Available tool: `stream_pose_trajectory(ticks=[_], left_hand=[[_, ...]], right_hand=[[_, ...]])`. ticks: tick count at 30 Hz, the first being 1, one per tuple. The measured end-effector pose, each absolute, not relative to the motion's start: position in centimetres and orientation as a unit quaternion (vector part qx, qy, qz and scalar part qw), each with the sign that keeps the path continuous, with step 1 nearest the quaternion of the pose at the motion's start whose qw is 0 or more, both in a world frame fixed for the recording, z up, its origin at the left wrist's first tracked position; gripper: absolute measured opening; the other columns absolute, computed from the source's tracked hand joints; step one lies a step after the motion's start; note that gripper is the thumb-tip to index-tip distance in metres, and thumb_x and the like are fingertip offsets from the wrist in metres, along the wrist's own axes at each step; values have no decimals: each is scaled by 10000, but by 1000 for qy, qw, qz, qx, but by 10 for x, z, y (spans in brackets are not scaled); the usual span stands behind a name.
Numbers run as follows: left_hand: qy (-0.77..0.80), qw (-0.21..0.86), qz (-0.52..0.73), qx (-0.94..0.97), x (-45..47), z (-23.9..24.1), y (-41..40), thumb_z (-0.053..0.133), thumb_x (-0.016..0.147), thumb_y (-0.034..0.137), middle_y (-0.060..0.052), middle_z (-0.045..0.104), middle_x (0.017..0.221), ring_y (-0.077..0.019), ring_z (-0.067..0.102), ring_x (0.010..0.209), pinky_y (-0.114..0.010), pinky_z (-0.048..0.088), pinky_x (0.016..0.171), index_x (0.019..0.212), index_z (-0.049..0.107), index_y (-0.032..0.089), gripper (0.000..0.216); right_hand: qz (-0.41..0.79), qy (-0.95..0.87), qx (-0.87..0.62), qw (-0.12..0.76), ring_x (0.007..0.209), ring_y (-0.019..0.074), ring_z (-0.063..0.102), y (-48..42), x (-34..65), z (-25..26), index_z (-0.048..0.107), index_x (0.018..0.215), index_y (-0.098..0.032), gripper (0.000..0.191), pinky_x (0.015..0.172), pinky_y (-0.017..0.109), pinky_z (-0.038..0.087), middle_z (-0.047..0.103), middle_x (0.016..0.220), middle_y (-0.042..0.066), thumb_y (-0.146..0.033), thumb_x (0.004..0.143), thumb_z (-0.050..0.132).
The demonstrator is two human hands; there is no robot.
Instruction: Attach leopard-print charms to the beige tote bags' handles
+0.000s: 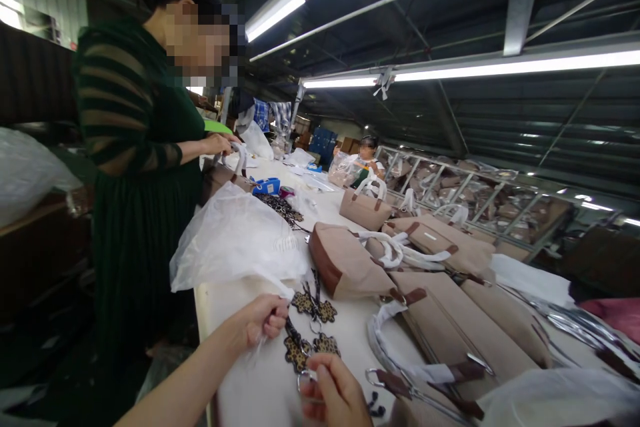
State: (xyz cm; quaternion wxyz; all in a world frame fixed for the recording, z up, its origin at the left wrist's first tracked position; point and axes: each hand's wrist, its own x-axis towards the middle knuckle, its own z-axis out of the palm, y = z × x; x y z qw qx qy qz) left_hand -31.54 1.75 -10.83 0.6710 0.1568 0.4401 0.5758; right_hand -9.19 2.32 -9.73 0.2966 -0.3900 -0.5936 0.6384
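Observation:
My left hand (267, 320) is closed, its fingers around the end of a dark braided cord (292, 332) on a leopard-print charm (296, 353). Thin clear plastic shows just below that fist. Pinched between thumb and fingers of my right hand (336, 390) is the charm's metal ring (303, 381). The charm stretches between the two hands, over the white table (250, 380). Just beyond lies a second leopard-print charm (327, 310) with its own dark cord and ring.
Beige handbags (345, 257) with wrapped handles crowd the right side. A white plastic bag (240, 233) lies at the table's left edge, near more dark charms (280, 208). A co-worker in green (145, 147) stands at left; another person (367, 157) is farther back.

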Motion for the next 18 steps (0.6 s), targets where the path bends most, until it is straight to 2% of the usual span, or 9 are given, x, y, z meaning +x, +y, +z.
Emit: stream_pose_trajectory(ticks=[3,5,8,11,14,16,18], left_hand=[[373,721,552,191,-318,-101,2,613,880,269,120,293,483,-22,123,352,-134,100,298,733,500,156,217],[338,735,545,218,-317,-98,-6,672,761,252,125,285,447,-25,78,341,-131,73,286,757,517,155,183],[314,745,533,251,-314,-97,-11,728,641,260,126,295,415,-25,64,324,-133,67,268,735,523,160,247],[314,745,524,268,-311,-98,-10,745,613,286,126,316,414,-22,62,314,-131,71,256,730,526,169,275],[323,744,512,283,-310,-97,-9,734,613,285,126,309,402,-25,60,310,-130,77,248,712,529,177,252],[332,744,500,293,-309,-96,-9,724,612,271,123,309,393,-27,62,308,-130,76,244,709,540,179,227],[343,742,491,302,-308,-95,-9,715,607,259,116,325,392,-26,74,304,-130,79,241,711,552,178,210]], right_hand=[[684,-512,-389,344,635,173,654,38,-111,-96,676,825,-160,821,494,256,518,682,782,48,-859,402,753],[695,-467,-399,372,623,163,658,45,-118,-97,677,860,-142,866,488,254,519,680,852,59,-837,356,785],[700,-408,-421,407,598,155,652,53,-124,-101,651,953,-136,928,456,246,506,686,899,76,-819,344,804],[715,-352,-411,442,583,145,639,62,-128,-103,602,1060,-165,943,448,238,486,685,937,65,-817,406,793],[713,-335,-404,466,605,139,620,73,-130,-98,561,1204,-198,926,469,242,463,676,1064,98,-854,562,686],[687,-356,-414,480,781,189,662,84,-132,-91,527,1315,-211,917,551,265,485,628,1245,150,-874,682,552],[659,-383,-417,495,1082,270,632,96,-134,-83,467,1411,-218,930,692,312,512,554,1386,169,-868,746,467]])
